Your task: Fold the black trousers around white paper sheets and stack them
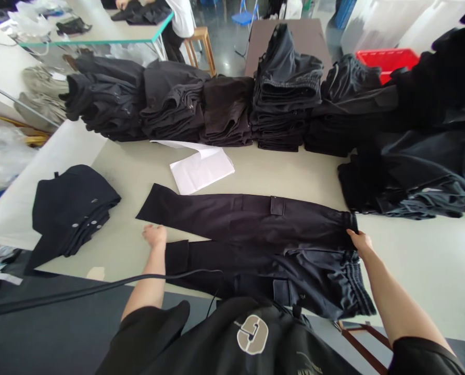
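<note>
Black cargo trousers (255, 214) lie lengthwise across the table, waistband to the right, one leg spread behind the other. A flap pocket shows on each leg. My right hand (360, 240) grips the elastic waistband at its rear part, fingers closed on the cloth. At the other end my left hand (154, 235) is just in front of the far leg's hem, its fingers loosely bent and a little apart, with nothing seen in them. The near leg's hem lies beside my left wrist. A dark cable (111, 285) passes in front of my left forearm.
Folded dark trousers (76, 203) lie at the table's left edge. White paper (203, 169) rests behind the spread pair. Several stacks of folded black trousers (228, 109) line the back, with more heaped clothing (423, 172) at right. Beyond are a red crate (386, 60) and a person (181, 21).
</note>
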`<state>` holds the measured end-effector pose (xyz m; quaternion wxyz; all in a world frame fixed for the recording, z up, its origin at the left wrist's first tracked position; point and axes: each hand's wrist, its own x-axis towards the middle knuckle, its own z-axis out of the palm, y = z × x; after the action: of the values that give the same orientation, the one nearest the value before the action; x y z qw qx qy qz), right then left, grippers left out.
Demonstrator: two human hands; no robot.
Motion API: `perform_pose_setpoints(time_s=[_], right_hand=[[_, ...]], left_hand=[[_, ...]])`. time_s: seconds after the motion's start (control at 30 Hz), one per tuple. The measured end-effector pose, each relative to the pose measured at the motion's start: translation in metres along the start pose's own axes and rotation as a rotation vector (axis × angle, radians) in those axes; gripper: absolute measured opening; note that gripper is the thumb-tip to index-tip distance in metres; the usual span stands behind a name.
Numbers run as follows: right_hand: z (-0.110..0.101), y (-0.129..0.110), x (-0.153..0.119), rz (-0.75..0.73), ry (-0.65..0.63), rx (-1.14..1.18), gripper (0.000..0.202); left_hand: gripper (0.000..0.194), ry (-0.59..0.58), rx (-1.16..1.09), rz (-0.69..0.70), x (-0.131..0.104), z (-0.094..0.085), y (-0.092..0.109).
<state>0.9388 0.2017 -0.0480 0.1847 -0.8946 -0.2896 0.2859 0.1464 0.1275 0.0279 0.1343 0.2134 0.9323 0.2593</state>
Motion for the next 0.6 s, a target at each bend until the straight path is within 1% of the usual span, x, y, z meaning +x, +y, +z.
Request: perform_pose_setpoints(time_s=[0.03, 0.07, 0.1, 0.13, 0.17, 0.2, 0.23, 0.27, 0.3, 0.33, 0.37, 0.43, 0.53, 0.6], right_hand=[[-0.001, 0.000, -0.003, 0.006, 0.013, -0.033, 0.030], [-0.003, 0.000, -0.007, 0.008, 0.038, -0.061, 0.029], [-0.005, -0.001, -0.011, 0.008, 0.069, -0.082, 0.028], [-0.007, -0.003, -0.016, 0.009, 0.100, -0.101, 0.028], [-0.010, -0.005, -0.021, 0.012, 0.123, -0.116, 0.030], [-0.012, -0.007, -0.025, 0.017, 0.133, -0.123, 0.033], [-0.014, -0.008, -0.030, 0.020, 0.128, -0.127, 0.035], [-0.017, -0.008, -0.033, 0.020, 0.113, -0.128, 0.036], [-0.019, -0.007, -0.037, 0.017, 0.093, -0.124, 0.035], [-0.022, -0.005, -0.040, 0.014, 0.072, -0.115, 0.033], [-0.024, 0.000, -0.044, 0.012, 0.050, -0.103, 0.030], [-0.029, 0.011, -0.053, 0.010, 0.002, -0.087, 0.025], [-0.037, 0.033, -0.069, 0.003, -0.060, -0.063, 0.027], [-0.041, 0.046, -0.081, -0.005, -0.084, -0.049, 0.029]], left_hand=[[0.052, -0.004, 0.039, 0.083, -0.017, 0.005, 0.001], [0.052, -0.024, 0.095, 0.202, -0.039, 0.011, 0.002], [0.052, -0.091, 0.169, 0.379, -0.065, 0.018, 0.000], [0.052, -0.205, 0.228, 0.550, -0.094, 0.025, -0.003], [0.052, -0.321, 0.292, 0.680, -0.122, 0.032, -0.010], [0.054, -0.394, 0.357, 0.758, -0.149, 0.037, -0.019], [0.057, -0.435, 0.421, 0.805, -0.172, 0.042, -0.030], [0.061, -0.441, 0.475, 0.822, -0.190, 0.044, -0.042], [0.064, -0.439, 0.517, 0.830, -0.201, 0.045, -0.053], [0.067, -0.431, 0.548, 0.836, -0.206, 0.045, -0.063], [0.069, -0.420, 0.569, 0.843, -0.207, 0.045, -0.070], [0.069, -0.406, 0.595, 0.875, -0.199, 0.045, -0.076], [0.066, -0.382, 0.629, 0.942, -0.184, 0.048, -0.068], [0.065, -0.362, 0.658, 0.972, -0.180, 0.051, -0.060]])
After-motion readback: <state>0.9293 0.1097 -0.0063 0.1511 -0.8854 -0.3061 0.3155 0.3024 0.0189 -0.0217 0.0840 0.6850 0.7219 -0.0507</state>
